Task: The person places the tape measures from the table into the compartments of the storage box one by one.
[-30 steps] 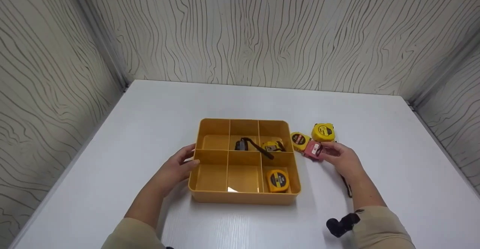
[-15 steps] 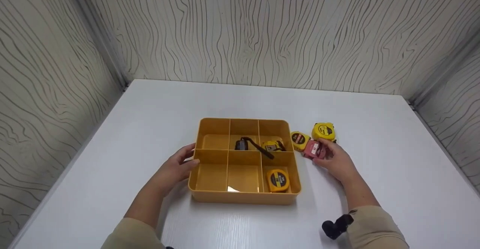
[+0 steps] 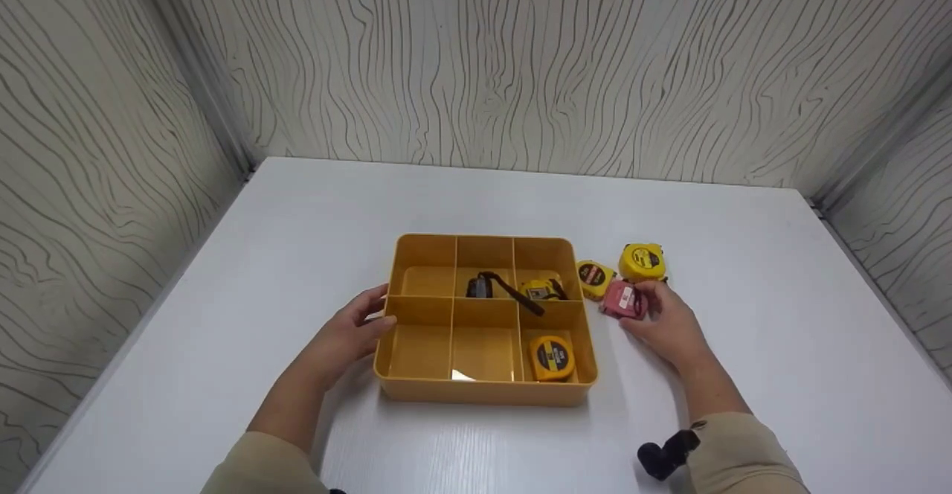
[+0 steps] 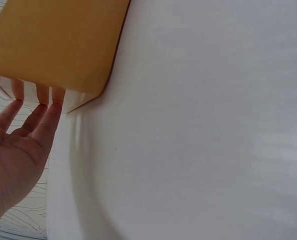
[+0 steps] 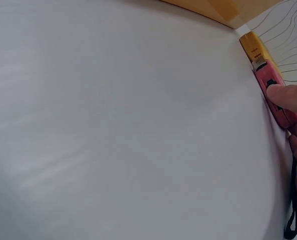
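Observation:
In the head view, my left hand [image 3: 355,338] rests against the left side of a yellow six-compartment box [image 3: 483,393]. Its nearly straight fingertips touch the outer wall in the left wrist view. To the right of the box, my right hand [image 3: 669,324] pinches a pink tape measure [image 3: 623,299] lying on the table. In the right wrist view the thumb presses its near side; the fingers behind are partly hidden. A yellow tape measure [image 3: 595,278] with a dark label touches the pink one on the left. Another yellow tape measure [image 3: 642,260] lies just behind.
Inside the box are a black tape measure [image 3: 480,286] with a strap over the divider, a small yellow tape measure [image 3: 541,291] and an orange tape measure [image 3: 552,358]. A dark wrist strap [image 5: 294,220] hangs by the right hand. Patterned panels [image 3: 483,70] border the white table.
My right hand has shifted slightly left and closer round the pink tape measure, which has turned a little. My left hand and the box have stayed put.

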The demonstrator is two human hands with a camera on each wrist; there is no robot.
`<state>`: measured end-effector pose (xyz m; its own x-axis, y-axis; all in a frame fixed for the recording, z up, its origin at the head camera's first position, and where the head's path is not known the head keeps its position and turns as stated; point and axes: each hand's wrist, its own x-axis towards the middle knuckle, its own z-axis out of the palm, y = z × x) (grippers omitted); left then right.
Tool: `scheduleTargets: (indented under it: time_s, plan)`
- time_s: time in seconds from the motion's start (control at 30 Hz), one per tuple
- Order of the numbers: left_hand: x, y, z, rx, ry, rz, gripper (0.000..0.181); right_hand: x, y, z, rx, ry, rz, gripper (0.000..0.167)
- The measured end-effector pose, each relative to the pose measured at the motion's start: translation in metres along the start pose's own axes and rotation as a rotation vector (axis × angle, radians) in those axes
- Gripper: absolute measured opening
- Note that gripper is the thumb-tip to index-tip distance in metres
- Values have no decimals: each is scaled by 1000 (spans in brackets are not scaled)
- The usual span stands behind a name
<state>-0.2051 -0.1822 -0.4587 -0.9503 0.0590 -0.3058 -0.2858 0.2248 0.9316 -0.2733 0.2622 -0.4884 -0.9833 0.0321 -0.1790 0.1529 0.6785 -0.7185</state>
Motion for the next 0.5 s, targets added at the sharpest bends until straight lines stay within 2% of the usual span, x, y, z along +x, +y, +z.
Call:
scheduleTargets:
  time_s: [0.33,0.5]
  plan:
    - [0,0,1,-9,0,1,59,-6,-1,-6,17,-11,21,73]
    - [0,0,1,-2,0,0,60,-5,-1,-11,42,-8,4,74]
